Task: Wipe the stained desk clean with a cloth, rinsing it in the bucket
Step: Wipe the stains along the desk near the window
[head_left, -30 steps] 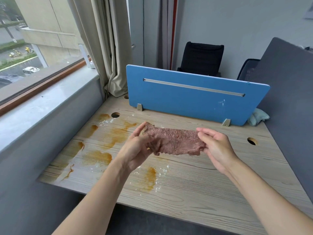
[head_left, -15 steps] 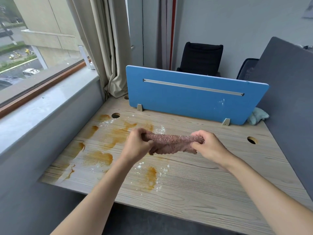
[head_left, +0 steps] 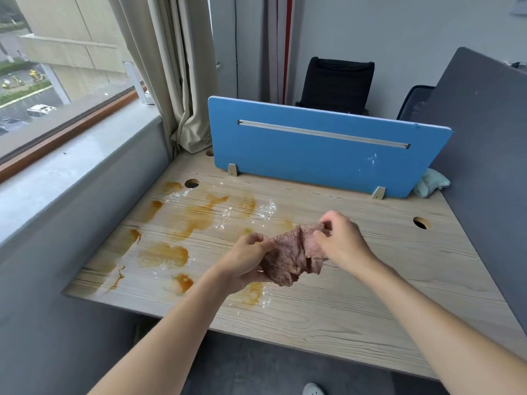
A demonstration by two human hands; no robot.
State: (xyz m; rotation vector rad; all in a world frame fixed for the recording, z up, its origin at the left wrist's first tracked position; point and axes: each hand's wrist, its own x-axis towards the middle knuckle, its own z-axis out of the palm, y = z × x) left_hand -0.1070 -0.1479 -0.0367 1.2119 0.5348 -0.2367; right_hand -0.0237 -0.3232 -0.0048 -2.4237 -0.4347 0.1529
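Note:
A brownish-pink cloth [head_left: 291, 258] hangs bunched above the middle of the light wooden desk [head_left: 356, 303]. My left hand [head_left: 245, 260] grips its lower left side, and my right hand [head_left: 342, 238] pinches its upper right edge. Orange-brown stains [head_left: 164, 255] and small wet droplets spread over the left half of the desk, from the cable hole [head_left: 191, 183] down toward the front edge. No bucket is in view.
A blue divider panel [head_left: 313, 149] stands along the desk's back edge. A pale green cloth [head_left: 430, 182] lies at its right end. A grey partition [head_left: 490, 166] bounds the right side, a window ledge [head_left: 57, 172] the left. Another hole [head_left: 421, 222] sits at the right.
The cloth went from spread flat between both hands, to rolled tight, to a loose bunch. My hands have come closer together and shifted right and toward me.

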